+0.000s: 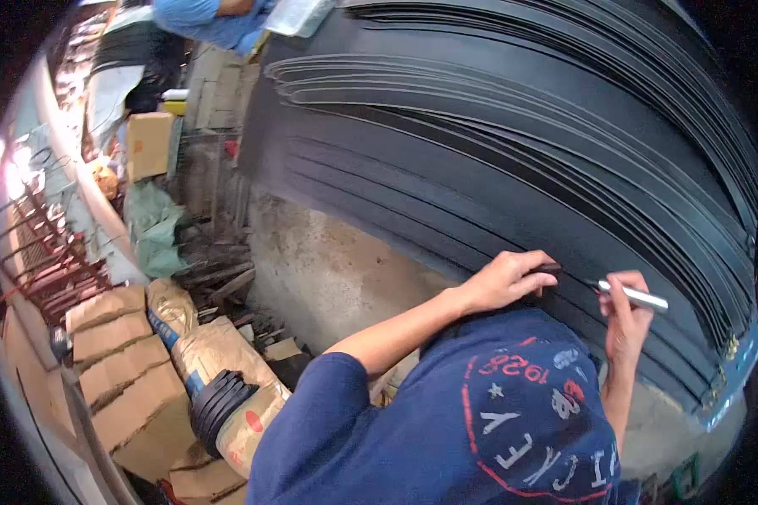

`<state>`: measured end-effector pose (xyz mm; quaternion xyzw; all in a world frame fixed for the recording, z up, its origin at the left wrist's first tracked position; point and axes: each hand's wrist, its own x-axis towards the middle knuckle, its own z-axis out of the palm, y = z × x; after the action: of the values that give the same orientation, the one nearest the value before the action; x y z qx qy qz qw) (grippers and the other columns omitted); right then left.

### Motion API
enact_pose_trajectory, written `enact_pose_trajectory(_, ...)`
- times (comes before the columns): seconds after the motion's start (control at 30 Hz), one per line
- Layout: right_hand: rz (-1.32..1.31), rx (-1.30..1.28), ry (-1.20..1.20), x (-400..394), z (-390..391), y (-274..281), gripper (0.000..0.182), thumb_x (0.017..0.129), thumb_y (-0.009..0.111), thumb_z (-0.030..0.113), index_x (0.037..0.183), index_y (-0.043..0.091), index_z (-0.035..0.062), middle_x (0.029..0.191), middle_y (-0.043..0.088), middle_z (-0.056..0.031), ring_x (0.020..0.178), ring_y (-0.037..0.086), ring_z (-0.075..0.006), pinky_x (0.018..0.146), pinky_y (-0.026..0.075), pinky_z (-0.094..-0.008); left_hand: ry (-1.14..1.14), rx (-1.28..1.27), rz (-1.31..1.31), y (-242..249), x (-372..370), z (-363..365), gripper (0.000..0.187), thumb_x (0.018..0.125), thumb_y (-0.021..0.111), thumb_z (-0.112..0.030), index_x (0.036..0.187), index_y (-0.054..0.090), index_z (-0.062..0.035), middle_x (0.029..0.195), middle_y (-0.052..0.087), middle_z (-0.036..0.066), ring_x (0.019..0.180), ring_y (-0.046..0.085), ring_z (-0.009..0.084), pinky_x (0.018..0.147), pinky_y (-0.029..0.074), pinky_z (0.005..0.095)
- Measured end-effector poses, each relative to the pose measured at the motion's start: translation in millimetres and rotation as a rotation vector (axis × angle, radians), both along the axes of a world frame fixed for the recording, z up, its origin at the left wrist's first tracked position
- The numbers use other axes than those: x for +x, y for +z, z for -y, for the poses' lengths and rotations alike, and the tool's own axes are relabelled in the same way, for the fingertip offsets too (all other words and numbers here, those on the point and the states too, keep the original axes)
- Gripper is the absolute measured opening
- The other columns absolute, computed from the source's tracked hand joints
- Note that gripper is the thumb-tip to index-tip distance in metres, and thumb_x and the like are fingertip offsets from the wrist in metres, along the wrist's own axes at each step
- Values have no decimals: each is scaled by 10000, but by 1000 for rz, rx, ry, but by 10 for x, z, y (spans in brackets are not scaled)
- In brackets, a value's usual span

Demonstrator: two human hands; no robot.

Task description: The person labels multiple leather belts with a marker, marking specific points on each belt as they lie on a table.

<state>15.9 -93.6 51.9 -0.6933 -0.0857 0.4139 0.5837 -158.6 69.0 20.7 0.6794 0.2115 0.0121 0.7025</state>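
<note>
Left hand (507,280) rests flat on the stacked black sheets (497,151); right hand (625,313), just beside it, grips a silver marker (634,295) against them.

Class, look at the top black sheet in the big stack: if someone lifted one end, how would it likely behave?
The black sheets look thin and long, so one would probably flex and droop. Their smooth faces suggest it may slide over the next sheet. The left hand presses flat on one while the right hand holds a marker, so it seems firm enough when supported.
</note>
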Motion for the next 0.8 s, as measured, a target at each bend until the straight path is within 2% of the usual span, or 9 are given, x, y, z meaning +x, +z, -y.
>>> enact_pose_trajectory(0.03,-22,111,7,-44,-115,49,80,888,664,79,924,603,41,767,605,-32,623,539,-68,521,396,-191,14,-42,-41,-79,12,36,254,953,591,-194,1131,614,-14,830,689,88,745,661,138,677,517,294)
enact_pose_trajectory(0.1,-73,94,14,-37,-210,-25,101,875,679,63,904,586,36,761,631,-53,606,573,-83,516,430,-194,23,-120,-65,-143,60,18,262,951,597,-184,1155,619,-20,834,689,66,754,648,115,691,517,275)
enact_pose_trajectory(0.27,-95,139,55,-43,-381,-167,137,860,716,89,866,591,34,731,629,-34,603,575,-61,501,417,-178,-39,-109,-160,-257,71,-87,269,945,605,-171,1154,614,-2,832,692,45,735,604,83,665,501,255)
enact_pose_trajectory(0.43,-91,152,46,-4,-443,-237,151,844,732,77,849,585,41,738,632,-36,619,576,-60,517,427,-187,-35,-86,-125,-350,105,-120,273,932,619,-174,1144,615,-2,820,689,65,722,620,101,659,509,272)
enact_pose_trajectory(0.57,-22,152,131,-51,-430,-312,134,838,733,75,819,604,45,751,648,-34,661,588,-81,598,465,-220,-84,-36,-95,-370,126,-78,294,926,626,-174,1161,609,2,806,683,80,728,642,128,663,516,290)
enact_pose_trajectory(0.6,256,160,244,-77,-417,-375,136,832,745,95,805,620,48,753,655,-29,682,598,-84,612,471,-232,-96,54,-56,-272,174,-76,282,930,619,-176,1148,609,2,808,684,104,742,667,162,670,520,311)
enact_pose_trajectory(0.63,131,55,247,-129,-417,-311,154,826,758,120,802,623,49,749,658,-23,695,601,-80,617,472,-241,-122,68,-72,-257,187,-73,276,932,616,-180,1139,609,3,810,685,111,746,672,171,671,521,316)
enact_pose_trajectory(0.7,51,115,181,-178,-399,-331,171,827,760,134,814,610,52,745,643,-12,693,595,-80,630,478,-250,-184,97,-92,-239,217,-79,267,935,610,-187,1119,610,6,815,687,125,755,683,189,674,521,327)
enact_pose_trajectory(0.8,143,271,166,-139,-374,-450,90,871,696,91,851,621,46,879,638,-38,782,585,-93,706,474,-255,-228,26,-165,-209,262,-52,247,960,571,-196,1082,611,15,832,703,118,735,670,164,665,523,310)
